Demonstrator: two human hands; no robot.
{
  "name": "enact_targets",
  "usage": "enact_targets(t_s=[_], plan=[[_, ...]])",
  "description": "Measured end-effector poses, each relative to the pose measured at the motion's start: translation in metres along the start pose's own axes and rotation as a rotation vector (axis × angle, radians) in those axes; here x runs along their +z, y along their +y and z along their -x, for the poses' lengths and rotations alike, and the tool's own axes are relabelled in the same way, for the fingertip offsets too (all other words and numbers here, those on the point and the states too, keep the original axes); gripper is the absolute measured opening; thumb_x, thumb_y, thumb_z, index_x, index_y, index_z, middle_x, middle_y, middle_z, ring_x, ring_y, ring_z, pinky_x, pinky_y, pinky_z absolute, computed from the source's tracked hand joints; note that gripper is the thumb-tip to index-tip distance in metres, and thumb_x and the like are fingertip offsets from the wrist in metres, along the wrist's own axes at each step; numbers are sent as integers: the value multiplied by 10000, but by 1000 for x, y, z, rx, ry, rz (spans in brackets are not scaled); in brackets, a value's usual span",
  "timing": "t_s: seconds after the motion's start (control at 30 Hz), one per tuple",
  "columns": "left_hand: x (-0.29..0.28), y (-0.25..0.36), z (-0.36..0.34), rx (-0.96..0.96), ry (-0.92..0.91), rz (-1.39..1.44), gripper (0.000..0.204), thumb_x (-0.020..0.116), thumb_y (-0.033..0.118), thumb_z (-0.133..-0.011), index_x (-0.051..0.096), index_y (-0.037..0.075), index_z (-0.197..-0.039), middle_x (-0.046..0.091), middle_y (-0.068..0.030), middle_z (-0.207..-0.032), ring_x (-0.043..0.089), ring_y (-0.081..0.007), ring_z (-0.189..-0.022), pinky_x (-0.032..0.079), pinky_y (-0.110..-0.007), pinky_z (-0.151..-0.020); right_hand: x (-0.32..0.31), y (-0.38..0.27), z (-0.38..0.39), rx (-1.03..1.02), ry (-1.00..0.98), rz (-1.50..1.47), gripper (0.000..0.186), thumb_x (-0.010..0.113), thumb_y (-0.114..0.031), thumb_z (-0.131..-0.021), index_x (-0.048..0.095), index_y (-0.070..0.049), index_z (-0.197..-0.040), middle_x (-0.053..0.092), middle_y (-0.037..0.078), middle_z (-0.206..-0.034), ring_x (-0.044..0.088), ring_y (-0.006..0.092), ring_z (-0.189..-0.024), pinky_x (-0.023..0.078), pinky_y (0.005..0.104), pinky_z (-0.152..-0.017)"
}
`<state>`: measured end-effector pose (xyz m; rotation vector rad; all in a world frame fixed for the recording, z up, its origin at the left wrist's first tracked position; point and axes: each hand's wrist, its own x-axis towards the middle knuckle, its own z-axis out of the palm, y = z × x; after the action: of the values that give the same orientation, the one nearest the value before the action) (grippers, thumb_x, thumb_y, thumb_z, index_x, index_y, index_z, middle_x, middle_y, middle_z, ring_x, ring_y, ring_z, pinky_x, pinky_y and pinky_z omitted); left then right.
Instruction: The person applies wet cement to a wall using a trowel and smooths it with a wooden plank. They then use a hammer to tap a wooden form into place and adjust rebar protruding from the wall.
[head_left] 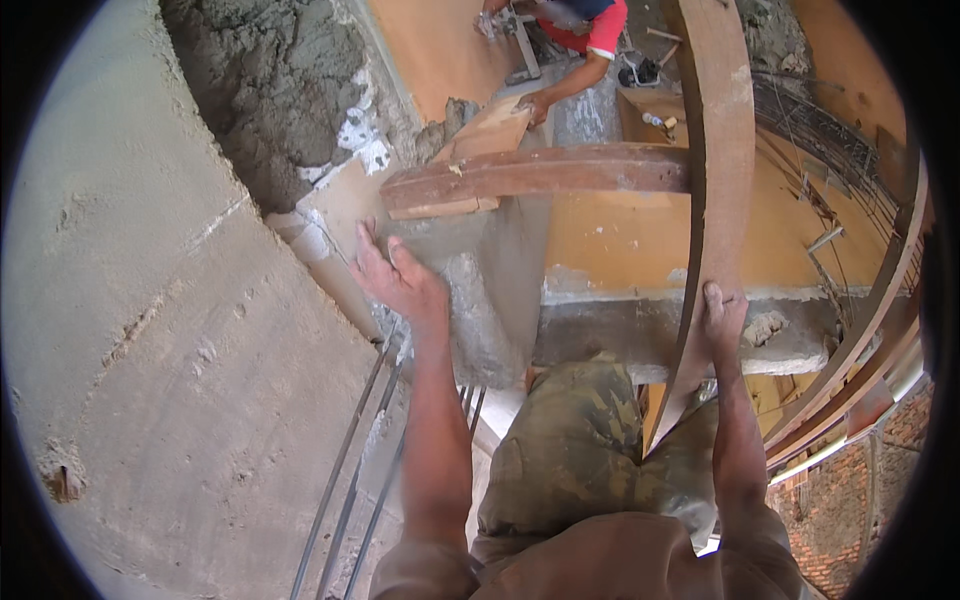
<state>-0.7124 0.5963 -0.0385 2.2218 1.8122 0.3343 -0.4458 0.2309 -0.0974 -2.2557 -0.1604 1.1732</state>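
My right hand grips the edge of a long upright wooden plank that runs from the top of the view down between my legs. My left hand is raised with its fingers apart and holds nothing, just below the end of a horizontal wooden beam that meets the plank. A short wooden board lies behind the beam, with another person's hand on it. Beneath my left hand is a rough concrete ledge.
A co-worker works at the top. A smooth cement slab fills the left, beside rough wet mortar. Steel bars protrude below my left hand. Orange panels, more long planks and brickwork are on the right.
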Motion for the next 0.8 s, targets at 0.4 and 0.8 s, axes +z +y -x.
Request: enact_targets(t_s=[0.4,0.8], plan=[[-5,1,-3,-19,-49,-132,493,491,186,-942,480,-75,-1360,586,-217,-1329,517,-333,-1252,236,-498,-1116,-31,15,6,101,28,20,552,663,-424,-909,625,54,-1183,704,167,-1030,640,257,-956,486,374,-880],[-3,8,-2,46,4,-62,453,457,162,-963,495,-98,-1332,605,-235,-1283,530,-365,-1200,294,-471,-1066,-73,29,-21,-207,171,167,571,533,-469,-958,612,79,-1096,670,225,-927,630,310,-843,482,407,-778]])
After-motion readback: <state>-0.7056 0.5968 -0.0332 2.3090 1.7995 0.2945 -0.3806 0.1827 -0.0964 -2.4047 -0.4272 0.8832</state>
